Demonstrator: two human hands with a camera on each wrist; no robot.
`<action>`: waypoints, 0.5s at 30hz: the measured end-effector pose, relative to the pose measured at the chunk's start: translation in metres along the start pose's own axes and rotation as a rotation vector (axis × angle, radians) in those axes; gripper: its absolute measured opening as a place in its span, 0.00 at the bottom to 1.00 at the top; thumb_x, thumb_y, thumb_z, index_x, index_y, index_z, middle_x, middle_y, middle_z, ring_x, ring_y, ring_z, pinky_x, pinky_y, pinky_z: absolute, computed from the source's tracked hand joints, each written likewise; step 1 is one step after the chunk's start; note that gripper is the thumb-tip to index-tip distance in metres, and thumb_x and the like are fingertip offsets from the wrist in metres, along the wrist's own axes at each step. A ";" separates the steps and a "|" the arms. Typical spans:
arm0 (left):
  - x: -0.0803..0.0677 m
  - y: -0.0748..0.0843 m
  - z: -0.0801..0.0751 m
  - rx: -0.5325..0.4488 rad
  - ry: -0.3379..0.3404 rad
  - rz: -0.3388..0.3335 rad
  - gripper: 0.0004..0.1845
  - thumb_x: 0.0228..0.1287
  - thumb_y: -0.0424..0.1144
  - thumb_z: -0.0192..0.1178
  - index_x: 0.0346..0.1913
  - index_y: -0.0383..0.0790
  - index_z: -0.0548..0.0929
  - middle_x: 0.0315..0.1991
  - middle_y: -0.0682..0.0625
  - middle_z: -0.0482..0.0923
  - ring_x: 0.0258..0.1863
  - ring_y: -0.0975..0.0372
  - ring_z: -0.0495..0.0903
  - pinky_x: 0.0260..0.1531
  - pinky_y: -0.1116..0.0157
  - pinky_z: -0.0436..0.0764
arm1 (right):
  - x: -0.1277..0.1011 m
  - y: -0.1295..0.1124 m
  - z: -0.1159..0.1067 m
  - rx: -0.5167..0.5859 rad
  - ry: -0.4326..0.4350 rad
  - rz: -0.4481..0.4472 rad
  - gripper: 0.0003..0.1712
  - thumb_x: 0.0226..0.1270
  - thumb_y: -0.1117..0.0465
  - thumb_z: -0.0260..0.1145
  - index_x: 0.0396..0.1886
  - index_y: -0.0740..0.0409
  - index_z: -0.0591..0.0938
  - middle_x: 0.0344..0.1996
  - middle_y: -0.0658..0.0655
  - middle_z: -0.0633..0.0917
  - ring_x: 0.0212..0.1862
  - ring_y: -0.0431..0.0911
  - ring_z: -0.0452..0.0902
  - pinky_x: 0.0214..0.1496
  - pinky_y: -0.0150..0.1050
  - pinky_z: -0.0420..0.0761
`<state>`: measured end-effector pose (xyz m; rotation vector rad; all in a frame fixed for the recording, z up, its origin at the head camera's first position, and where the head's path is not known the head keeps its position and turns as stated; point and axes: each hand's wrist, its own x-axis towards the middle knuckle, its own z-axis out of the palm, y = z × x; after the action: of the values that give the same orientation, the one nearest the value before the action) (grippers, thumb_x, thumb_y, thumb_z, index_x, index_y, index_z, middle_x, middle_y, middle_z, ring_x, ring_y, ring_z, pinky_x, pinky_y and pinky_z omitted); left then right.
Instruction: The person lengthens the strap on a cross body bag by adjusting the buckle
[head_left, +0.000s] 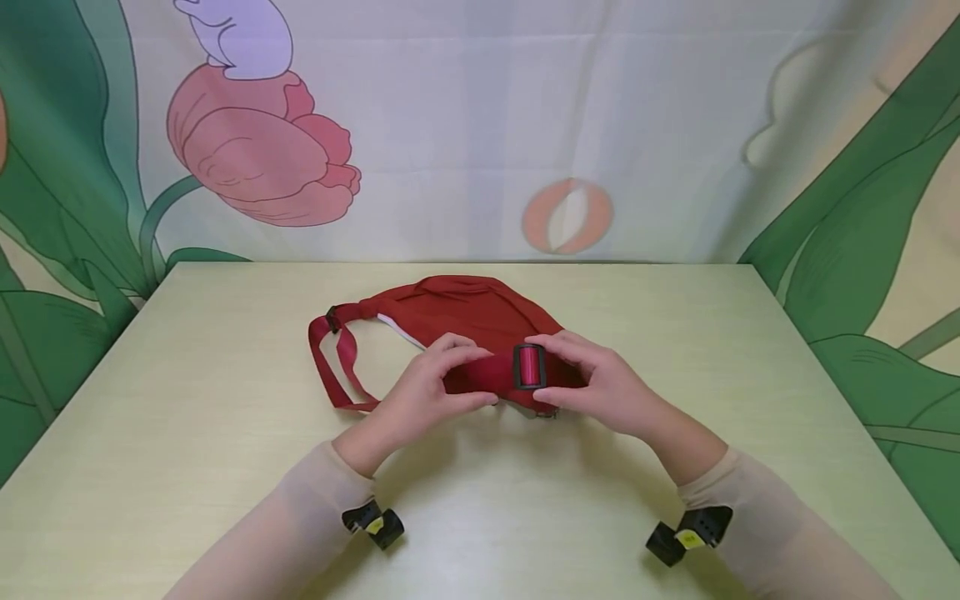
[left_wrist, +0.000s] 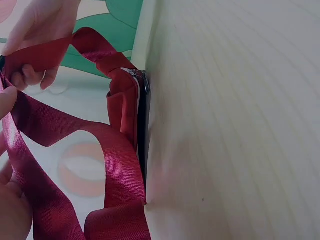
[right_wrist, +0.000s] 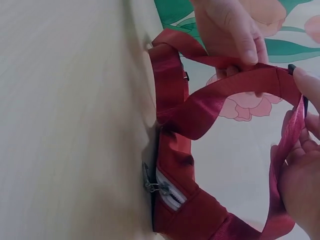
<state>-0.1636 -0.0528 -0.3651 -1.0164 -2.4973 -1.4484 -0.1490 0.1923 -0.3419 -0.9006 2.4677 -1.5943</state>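
Note:
A red waist bag [head_left: 480, 310] lies on the table, its strap looped out to the left. In front of it, a section of the red strap [head_left: 482, 374] is raised between both hands. My right hand [head_left: 615, 390] pinches the black slider buckle [head_left: 529, 367] on that strap, thumb below and fingertips on top. The left hand [head_left: 416, 392] grips the strap just left of the buckle, with thumb and fingers on its two edges. Seen from the right wrist, the strap [right_wrist: 240, 82] arches up off the bag, and a metal zipper pull [right_wrist: 150, 184] hangs at the bag's end.
The pale wooden table [head_left: 187, 433] has its back edge against a printed curtain [head_left: 465, 125]. Another black buckle [head_left: 332, 319] sits on the strap at the bag's left end. A small camera is worn on each sleeved wrist.

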 end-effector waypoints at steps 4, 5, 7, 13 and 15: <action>0.000 -0.001 0.000 -0.009 0.003 0.040 0.22 0.49 0.36 0.72 0.50 0.39 0.82 0.40 0.52 0.75 0.38 0.64 0.75 0.36 0.68 0.79 | 0.001 0.001 0.000 0.031 -0.008 0.006 0.29 0.57 0.67 0.69 0.60 0.57 0.74 0.47 0.54 0.76 0.48 0.50 0.73 0.44 0.40 0.80; 0.000 -0.001 0.000 -0.012 0.002 0.052 0.22 0.49 0.36 0.71 0.51 0.38 0.82 0.39 0.52 0.75 0.37 0.63 0.75 0.35 0.68 0.79 | 0.001 0.001 0.000 0.036 -0.009 0.010 0.29 0.57 0.67 0.69 0.60 0.58 0.74 0.47 0.55 0.76 0.48 0.50 0.73 0.44 0.40 0.80; 0.001 0.000 0.001 -0.015 0.002 0.067 0.22 0.50 0.36 0.71 0.51 0.37 0.82 0.38 0.52 0.75 0.36 0.63 0.74 0.34 0.68 0.79 | 0.000 0.001 -0.001 0.043 -0.009 0.015 0.30 0.57 0.68 0.68 0.61 0.58 0.73 0.48 0.55 0.76 0.49 0.50 0.72 0.44 0.40 0.80; 0.004 0.003 0.006 -0.035 0.001 0.080 0.21 0.50 0.34 0.71 0.50 0.37 0.83 0.37 0.52 0.75 0.36 0.63 0.74 0.34 0.68 0.79 | 0.000 0.003 -0.001 0.017 -0.007 0.002 0.30 0.57 0.66 0.69 0.61 0.56 0.74 0.46 0.53 0.77 0.48 0.49 0.71 0.43 0.39 0.79; 0.006 0.005 0.008 -0.054 0.000 0.087 0.21 0.49 0.33 0.71 0.50 0.37 0.83 0.37 0.52 0.75 0.37 0.63 0.74 0.34 0.68 0.79 | 0.000 0.003 0.000 0.007 -0.011 -0.006 0.30 0.57 0.66 0.69 0.61 0.57 0.74 0.46 0.52 0.77 0.48 0.49 0.71 0.44 0.39 0.79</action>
<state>-0.1635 -0.0421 -0.3637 -1.1187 -2.3935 -1.4981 -0.1506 0.1933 -0.3448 -0.9147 2.4530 -1.5947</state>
